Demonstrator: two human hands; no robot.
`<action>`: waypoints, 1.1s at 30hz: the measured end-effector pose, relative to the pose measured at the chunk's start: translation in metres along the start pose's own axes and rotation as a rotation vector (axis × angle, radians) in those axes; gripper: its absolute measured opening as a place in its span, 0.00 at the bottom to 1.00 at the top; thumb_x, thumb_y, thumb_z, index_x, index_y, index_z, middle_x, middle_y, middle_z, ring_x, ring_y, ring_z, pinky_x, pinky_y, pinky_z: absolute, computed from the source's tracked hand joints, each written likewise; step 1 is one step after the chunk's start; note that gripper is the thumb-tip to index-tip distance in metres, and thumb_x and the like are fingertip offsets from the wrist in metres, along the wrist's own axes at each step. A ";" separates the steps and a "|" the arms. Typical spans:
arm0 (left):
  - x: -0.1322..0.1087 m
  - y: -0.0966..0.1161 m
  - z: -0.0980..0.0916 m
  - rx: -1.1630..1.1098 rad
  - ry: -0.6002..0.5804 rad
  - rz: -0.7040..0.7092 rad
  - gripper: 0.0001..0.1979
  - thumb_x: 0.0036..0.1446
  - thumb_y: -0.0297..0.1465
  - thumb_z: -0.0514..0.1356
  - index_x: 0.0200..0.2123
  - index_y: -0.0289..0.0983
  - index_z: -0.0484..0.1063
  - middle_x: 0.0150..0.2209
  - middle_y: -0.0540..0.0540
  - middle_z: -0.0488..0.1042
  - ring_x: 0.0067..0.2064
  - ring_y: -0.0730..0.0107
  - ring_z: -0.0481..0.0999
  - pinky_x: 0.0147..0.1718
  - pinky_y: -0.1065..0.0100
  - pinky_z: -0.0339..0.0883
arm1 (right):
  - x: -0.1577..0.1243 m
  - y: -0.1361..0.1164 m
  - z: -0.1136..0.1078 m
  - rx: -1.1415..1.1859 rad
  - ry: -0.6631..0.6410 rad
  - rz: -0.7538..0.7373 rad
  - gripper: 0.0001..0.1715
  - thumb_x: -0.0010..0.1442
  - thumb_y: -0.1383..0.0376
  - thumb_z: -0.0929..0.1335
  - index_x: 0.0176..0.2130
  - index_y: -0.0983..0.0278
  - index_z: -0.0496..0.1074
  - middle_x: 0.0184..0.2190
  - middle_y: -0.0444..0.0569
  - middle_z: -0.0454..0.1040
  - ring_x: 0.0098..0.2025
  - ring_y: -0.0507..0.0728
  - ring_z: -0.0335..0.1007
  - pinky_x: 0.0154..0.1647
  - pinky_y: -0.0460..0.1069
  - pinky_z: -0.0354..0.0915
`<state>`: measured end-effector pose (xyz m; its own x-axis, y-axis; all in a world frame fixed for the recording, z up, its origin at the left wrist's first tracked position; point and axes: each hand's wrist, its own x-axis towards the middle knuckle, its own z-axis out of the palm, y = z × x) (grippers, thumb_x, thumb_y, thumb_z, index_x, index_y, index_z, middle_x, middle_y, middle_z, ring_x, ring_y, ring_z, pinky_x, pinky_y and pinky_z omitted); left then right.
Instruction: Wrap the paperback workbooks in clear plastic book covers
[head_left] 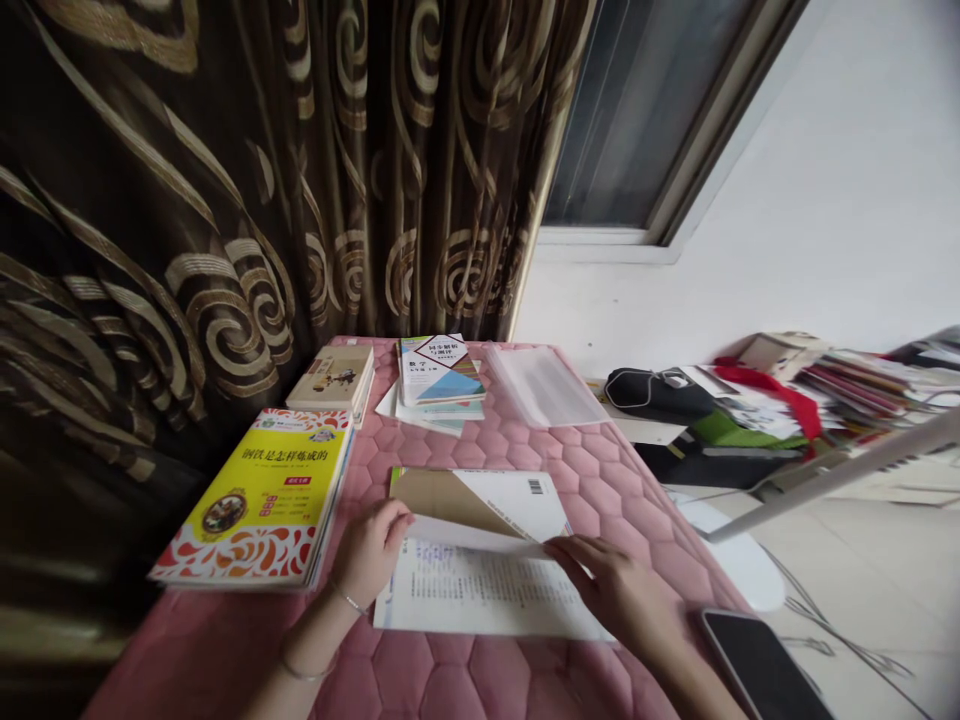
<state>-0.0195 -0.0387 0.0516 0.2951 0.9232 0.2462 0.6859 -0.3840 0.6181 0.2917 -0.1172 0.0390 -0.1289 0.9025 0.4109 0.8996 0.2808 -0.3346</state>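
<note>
near the worktop's (600,480) front edge lies the open book (480,595). left hand (371,550) rests released on its left margin; right hand (615,590) touches its lifted page (480,537), grip unclear. left of the book, a yellow book (259,495) reads "钢铁是怎样炼成的"; right of it, bare quilting, then a phone (765,665).

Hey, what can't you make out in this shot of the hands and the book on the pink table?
Head view, page of the book: print too small to read.
Head view, left hand: fingertips curl behind its own knuckles, grip unclear.
Head view, phone: cut off by the bottom edge.
Head view, desk clutter at right: blurred.
</note>
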 end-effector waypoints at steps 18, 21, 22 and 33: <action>-0.051 0.035 0.070 0.346 -0.031 0.673 0.17 0.62 0.32 0.54 0.54 0.38 0.68 0.58 0.39 0.69 0.60 0.57 0.67 0.56 0.56 0.65 | 0.075 -0.020 0.037 -0.300 0.058 -0.304 0.28 0.66 0.73 0.58 0.61 0.57 0.65 0.40 0.52 0.72 0.40 0.57 0.67 0.41 0.52 0.58; -0.055 0.031 0.099 0.422 -0.217 0.609 0.34 0.55 0.44 0.61 0.60 0.34 0.62 0.65 0.34 0.59 0.65 0.41 0.57 0.57 0.45 0.63 | 0.085 -0.020 0.031 -0.296 0.041 -0.379 0.28 0.64 0.74 0.59 0.58 0.53 0.68 0.49 0.52 0.71 0.46 0.58 0.64 0.46 0.54 0.57; -0.053 0.029 0.106 0.443 -0.253 0.559 0.37 0.53 0.46 0.64 0.61 0.33 0.61 0.65 0.31 0.58 0.65 0.38 0.56 0.56 0.42 0.62 | 0.087 -0.021 0.030 -0.303 0.035 -0.390 0.28 0.64 0.73 0.59 0.58 0.52 0.69 0.52 0.52 0.70 0.47 0.59 0.63 0.47 0.55 0.57; -0.044 0.045 0.115 0.666 -0.320 0.696 0.21 0.65 0.32 0.49 0.54 0.28 0.70 0.54 0.26 0.71 0.54 0.38 0.73 0.38 0.46 0.73 | 0.091 -0.033 0.032 -0.316 0.031 -0.388 0.21 0.66 0.64 0.61 0.56 0.56 0.71 0.62 0.53 0.64 0.58 0.64 0.58 0.57 0.61 0.53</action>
<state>0.0751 -0.0981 -0.0175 0.8678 0.4819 0.1214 0.4961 -0.8549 -0.1521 0.2368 -0.0342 0.0605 -0.4705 0.7400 0.4807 0.8710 0.4767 0.1188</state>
